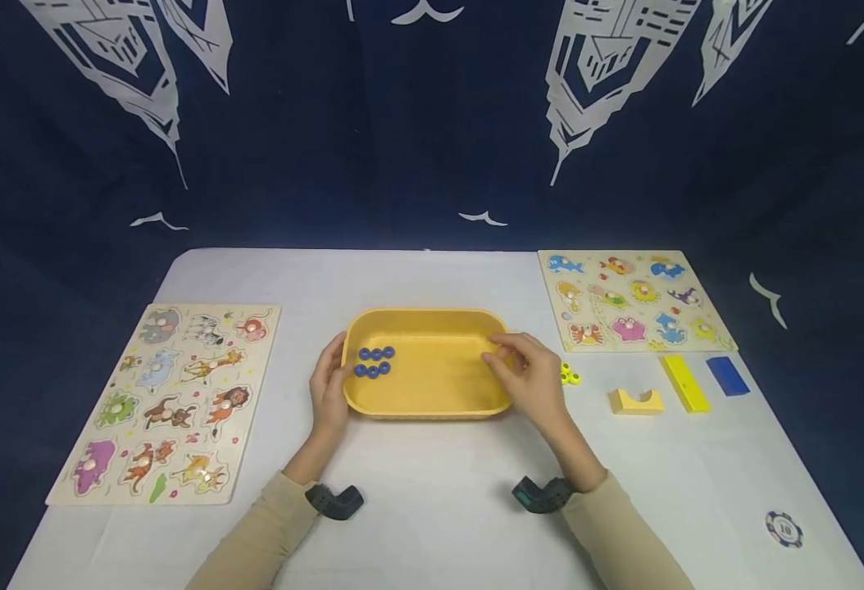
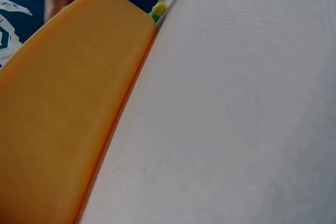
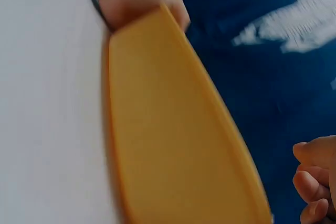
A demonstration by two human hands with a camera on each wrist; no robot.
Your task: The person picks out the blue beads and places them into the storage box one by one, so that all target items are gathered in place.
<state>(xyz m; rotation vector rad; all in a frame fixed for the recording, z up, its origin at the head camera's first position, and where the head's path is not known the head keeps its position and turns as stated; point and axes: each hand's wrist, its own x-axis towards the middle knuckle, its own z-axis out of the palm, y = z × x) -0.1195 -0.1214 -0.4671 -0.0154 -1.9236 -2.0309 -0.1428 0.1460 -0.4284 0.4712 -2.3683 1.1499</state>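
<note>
A yellow plastic tray [image 1: 432, 407] lies on the white table. My left hand [image 1: 329, 393] holds its left end, with the thumb at the rim and the fingers along the outer wall. Inside, near that thumb, small blue rings [image 1: 376, 354] lie in two short rows. Over the tray's right end is my right hand [image 1: 528, 373], thumb and index finger apart, nothing visible between them. Its loosely bent fingers [image 3: 310, 184] also show in the right wrist view. Just right of this hand lie several small yellow-green rings [image 1: 566, 374], partly hidden by it.
An animal puzzle board [image 1: 211, 426] lies at left, a sea-creature puzzle board [image 1: 602, 315] at the back right. On the right are an arched yellow block [image 1: 636, 406], a long yellow block [image 1: 684, 383], a blue block [image 1: 727, 376] and a poker chip [image 1: 784, 529].
</note>
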